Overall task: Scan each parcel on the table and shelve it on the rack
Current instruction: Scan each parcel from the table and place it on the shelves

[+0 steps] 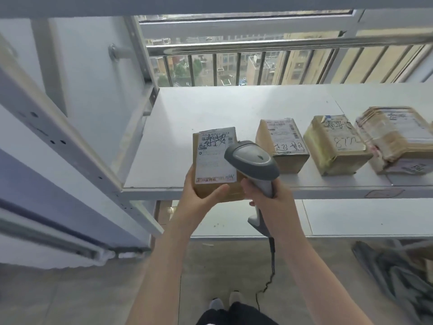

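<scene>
My left hand (201,198) grips a small brown cardboard parcel (212,158) by its lower end, with the white shipping label facing up, over the front edge of the rack shelf (187,106). My right hand (269,195) grips the handle of a grey barcode scanner (251,160), whose head sits just over the label's right side. Three more brown parcels stand in a row on the same white shelf: one (282,145) right behind the scanner, a taped one (336,144) marked with handwritten digits, and a larger taped one (396,137) at the right edge.
The rack's grey upright (70,141) slants across the left. A lower shelf (351,219) lies beneath. Behind the rack is a window with a steel railing (281,45). The scanner's cable (271,266) hangs to the concrete floor. Dark bags (393,273) lie at bottom right.
</scene>
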